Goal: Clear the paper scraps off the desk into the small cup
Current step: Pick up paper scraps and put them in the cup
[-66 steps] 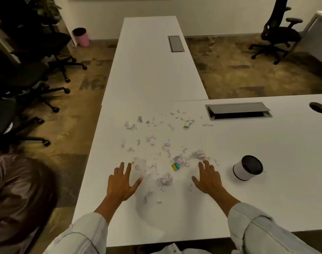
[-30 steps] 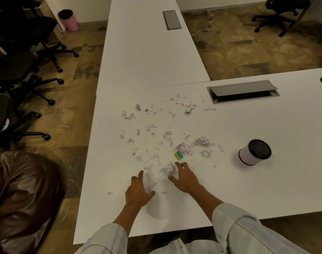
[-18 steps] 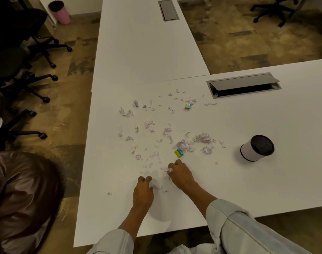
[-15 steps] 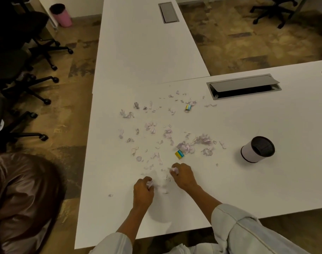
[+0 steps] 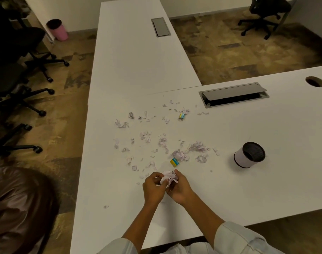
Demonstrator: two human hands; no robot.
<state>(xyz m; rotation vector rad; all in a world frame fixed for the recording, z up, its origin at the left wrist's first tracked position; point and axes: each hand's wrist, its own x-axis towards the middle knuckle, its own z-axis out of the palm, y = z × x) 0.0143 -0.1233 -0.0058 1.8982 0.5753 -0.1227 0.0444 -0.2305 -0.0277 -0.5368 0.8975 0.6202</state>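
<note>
White desk [image 5: 266, 189] — scattered paper scraps [image 5: 162, 142], two small colourful wrappers [image 5: 174, 162], upright cup [image 5: 249, 154].

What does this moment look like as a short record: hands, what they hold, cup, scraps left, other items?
left hand: grips the wad from its left side
right hand: grips the same wad from the right
held item: crumpled paper wad, just above the desk
cup: upright, to the right of the hands; contents cannot be told
scraps left: loose scraps spread across the desk beyond the hands; one stray scrap near the front left
other items: yellow-blue wrapper just beyond the wad; second wrapper farther back
</note>
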